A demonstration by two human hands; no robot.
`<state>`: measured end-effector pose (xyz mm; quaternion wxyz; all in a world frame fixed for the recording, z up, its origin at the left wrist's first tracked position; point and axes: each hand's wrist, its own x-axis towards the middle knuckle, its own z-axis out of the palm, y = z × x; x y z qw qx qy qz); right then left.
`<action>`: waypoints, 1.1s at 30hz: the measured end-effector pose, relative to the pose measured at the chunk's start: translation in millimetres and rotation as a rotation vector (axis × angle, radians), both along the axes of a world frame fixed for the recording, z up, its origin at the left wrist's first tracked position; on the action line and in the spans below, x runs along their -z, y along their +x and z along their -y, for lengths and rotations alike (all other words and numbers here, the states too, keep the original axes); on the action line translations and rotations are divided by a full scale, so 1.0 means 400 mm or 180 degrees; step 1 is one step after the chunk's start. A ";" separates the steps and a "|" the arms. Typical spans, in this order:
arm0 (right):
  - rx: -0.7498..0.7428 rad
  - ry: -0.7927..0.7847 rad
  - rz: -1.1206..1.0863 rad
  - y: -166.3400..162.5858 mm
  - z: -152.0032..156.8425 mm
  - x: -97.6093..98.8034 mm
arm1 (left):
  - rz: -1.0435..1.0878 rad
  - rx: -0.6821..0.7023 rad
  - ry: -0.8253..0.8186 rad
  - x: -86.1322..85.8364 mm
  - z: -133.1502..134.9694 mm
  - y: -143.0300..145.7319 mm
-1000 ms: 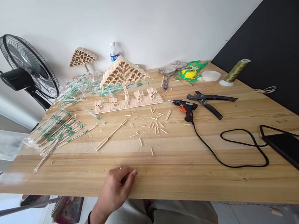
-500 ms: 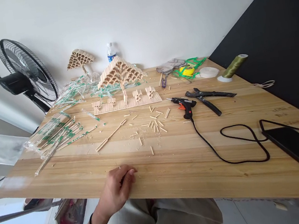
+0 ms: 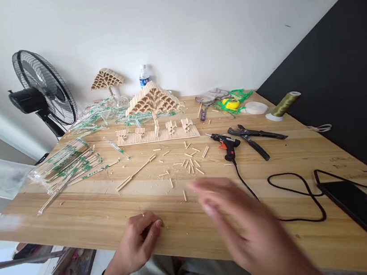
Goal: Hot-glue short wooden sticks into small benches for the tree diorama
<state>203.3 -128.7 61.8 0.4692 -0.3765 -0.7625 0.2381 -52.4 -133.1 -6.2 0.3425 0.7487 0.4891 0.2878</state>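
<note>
My left hand rests on the table's front edge with its fingers curled in; I see nothing in it. My right hand is over the table on the right, blurred by motion, fingers stretched out to the left and thumb apart. Nearest its fingertips lies a short wooden stick. Several more cut stick pieces are scattered beyond. Behind them stands a tree-shaped stick model on a slatted base with small stick tables and seats.
A black hot glue gun and black-handled cutters lie to the right, with a cord and a dark slab. Wrapped chopsticks lie at left. At the back are a fan, a bottle and a thread spool.
My right hand has come into view from the lower right, over the table. My left hand stays on the table edge. The camera view has shifted slightly.
</note>
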 end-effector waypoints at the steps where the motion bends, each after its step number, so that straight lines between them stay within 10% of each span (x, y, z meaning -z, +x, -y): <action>1: -0.0272 0.0034 0.0321 -0.027 -0.033 0.009 | 0.0008 0.0053 0.0000 -0.003 0.000 0.000; 5: -0.1128 -0.0368 0.1052 -0.117 -0.155 0.074 | 0.0096 0.0305 -0.0026 -0.038 -0.016 -0.012; 13: -0.1267 -0.1526 0.0198 -0.066 -0.314 0.135 | 0.0894 0.0590 0.0291 -0.113 -0.179 -0.047; 21: -0.1009 -0.1397 -0.0333 -0.042 -0.312 0.176 | 0.2126 0.0763 -0.0855 -0.027 -0.382 0.038; 33: -0.0732 -0.2010 -0.1692 -0.025 -0.327 0.195 | 0.3252 0.0847 -0.2295 0.012 -0.363 0.075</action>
